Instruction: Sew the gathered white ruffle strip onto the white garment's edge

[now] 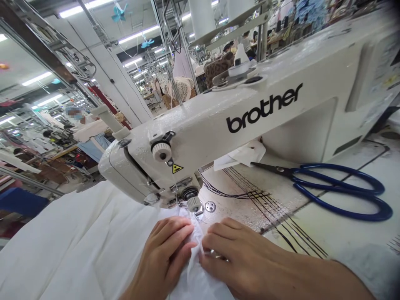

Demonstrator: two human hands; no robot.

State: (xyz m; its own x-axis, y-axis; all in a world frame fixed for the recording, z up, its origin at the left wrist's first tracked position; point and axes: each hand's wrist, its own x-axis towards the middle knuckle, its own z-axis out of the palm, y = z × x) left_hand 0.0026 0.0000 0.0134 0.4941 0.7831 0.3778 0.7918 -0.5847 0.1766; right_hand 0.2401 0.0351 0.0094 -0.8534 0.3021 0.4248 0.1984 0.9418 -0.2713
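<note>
White fabric lies spread over the table in front of a white Brother sewing machine. My left hand rests on the cloth just before the presser foot, fingers curled and pinching a bunched fold. My right hand lies beside it on the right, fingers pressed together on the same fold. The two sets of fingertips almost meet at the fabric's gathered edge.
Blue-handled scissors lie on the machine bed at the right, next to black guide lines. A folded white scrap sits under the machine arm. Other workstations and a person fill the background at left.
</note>
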